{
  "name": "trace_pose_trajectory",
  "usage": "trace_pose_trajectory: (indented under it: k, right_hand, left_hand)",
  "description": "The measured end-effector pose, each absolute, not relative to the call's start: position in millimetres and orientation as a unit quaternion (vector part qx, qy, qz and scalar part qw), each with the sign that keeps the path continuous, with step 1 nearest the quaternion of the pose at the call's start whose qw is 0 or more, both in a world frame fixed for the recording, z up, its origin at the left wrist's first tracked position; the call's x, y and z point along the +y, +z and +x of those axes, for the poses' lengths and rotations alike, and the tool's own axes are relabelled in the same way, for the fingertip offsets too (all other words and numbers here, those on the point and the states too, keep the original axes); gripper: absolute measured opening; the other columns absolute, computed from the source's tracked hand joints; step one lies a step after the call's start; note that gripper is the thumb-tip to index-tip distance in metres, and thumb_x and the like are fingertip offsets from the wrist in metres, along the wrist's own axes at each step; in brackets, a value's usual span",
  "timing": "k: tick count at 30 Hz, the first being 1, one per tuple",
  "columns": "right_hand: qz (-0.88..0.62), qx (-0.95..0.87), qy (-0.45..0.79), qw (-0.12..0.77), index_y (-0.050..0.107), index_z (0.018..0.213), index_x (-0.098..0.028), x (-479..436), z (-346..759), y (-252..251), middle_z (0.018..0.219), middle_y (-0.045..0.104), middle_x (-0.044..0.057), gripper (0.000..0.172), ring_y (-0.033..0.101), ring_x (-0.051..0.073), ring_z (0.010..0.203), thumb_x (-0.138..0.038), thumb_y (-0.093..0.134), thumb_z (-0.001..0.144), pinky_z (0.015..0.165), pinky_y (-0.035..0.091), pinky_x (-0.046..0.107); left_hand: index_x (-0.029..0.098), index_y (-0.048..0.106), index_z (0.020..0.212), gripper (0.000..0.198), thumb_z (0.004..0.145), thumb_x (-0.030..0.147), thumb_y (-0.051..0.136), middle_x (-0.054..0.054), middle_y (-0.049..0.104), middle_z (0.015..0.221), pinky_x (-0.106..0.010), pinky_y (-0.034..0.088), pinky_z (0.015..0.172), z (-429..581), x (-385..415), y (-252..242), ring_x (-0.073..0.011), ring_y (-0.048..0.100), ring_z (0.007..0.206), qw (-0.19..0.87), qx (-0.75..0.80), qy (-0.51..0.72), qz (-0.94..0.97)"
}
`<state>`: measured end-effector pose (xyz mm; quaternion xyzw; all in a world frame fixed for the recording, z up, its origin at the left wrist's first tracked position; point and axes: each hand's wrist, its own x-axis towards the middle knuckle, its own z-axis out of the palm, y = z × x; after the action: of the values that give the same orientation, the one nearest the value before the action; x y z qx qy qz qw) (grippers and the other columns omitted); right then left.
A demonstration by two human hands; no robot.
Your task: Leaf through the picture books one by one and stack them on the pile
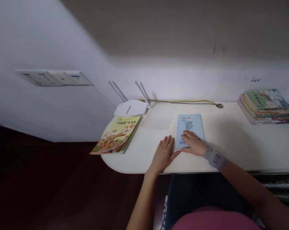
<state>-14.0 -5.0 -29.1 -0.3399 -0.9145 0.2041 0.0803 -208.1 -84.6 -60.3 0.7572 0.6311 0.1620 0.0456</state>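
A thin light-blue booklet lies flat on the white desk in front of me, with small printed text and little cartoon pictures on its cover. My right hand rests on the booklet's lower part, fingers stretched out and palm down, covering some of the print. Just left of the booklet, my left hand lies flat on the desk with its fingers extended. Its thumb reaches toward the booklet's lower left corner; whether it touches the booklet, I cannot tell. Neither hand grasps anything.
A yellow-green picture book overhangs the desk's rounded left edge. Behind it stands a white router with upright antennas. Yellow and black cables run along the wall to a hole. Several books are stacked at right on the white desk.
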Motion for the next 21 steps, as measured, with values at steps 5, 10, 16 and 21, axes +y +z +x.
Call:
trace_pose_trajectory:
  k: [5, 10, 16, 21]
  right_hand:
    - [-0.305, -0.922, 0.218, 0.099, 0.051, 0.128, -0.006, 3, -4, -27, 0.141, 0.041, 0.022, 0.059, 0.032, 0.029, 0.134, -0.034, 0.067, 0.078, 0.11, 0.028, 0.041]
    - [-0.308, -0.91, 0.243, 0.132, 0.053, 0.126, -0.012, 4, -3, -29, 0.138, 0.046, 0.018, 0.057, 0.037, 0.027, 0.131, -0.032, 0.069, 0.076, 0.108, 0.032, 0.043]
    - [-0.314, -0.903, 0.245, 0.164, 0.055, 0.12, -0.014, 0, -4, -31, 0.132, 0.051, 0.016, 0.048, 0.039, 0.025, 0.13, -0.027, 0.069, 0.076, 0.105, 0.035, 0.041]
    - [-0.31, -0.897, 0.24, 0.204, 0.056, 0.116, -0.015, -4, -3, -32, 0.124, 0.057, 0.012, 0.039, 0.048, 0.021, 0.121, -0.025, 0.066, 0.079, 0.101, 0.039, 0.037]
  left_hand:
    - [0.012, 0.041, 0.135, 0.067, 0.086, 0.056, 0.044, -0.019, 0.039, 0.144, -0.051, 0.028, 0.109, -205, -86, -61, -0.0305, 0.029, 0.136, 0.048, 0.64, 0.169, 0.748]
    - [0.014, 0.043, 0.134, 0.066, 0.084, 0.055, 0.049, -0.017, 0.041, 0.143, -0.052, 0.029, 0.108, -205, -86, -60, -0.0308, 0.031, 0.135, 0.052, 0.643, 0.175, 0.744]
    - [0.022, 0.06, 0.119, 0.035, 0.091, 0.036, 0.044, -0.012, 0.051, 0.135, -0.043, 0.042, 0.102, -203, -93, -54, -0.0226, 0.048, 0.125, 0.013, 0.604, 0.265, 0.751]
    - [0.022, 0.067, 0.104, 0.027, 0.091, 0.023, 0.043, -0.009, 0.067, 0.11, -0.039, 0.05, 0.09, -195, -90, -50, -0.021, 0.06, 0.106, -0.07, 0.568, 0.293, 0.766]
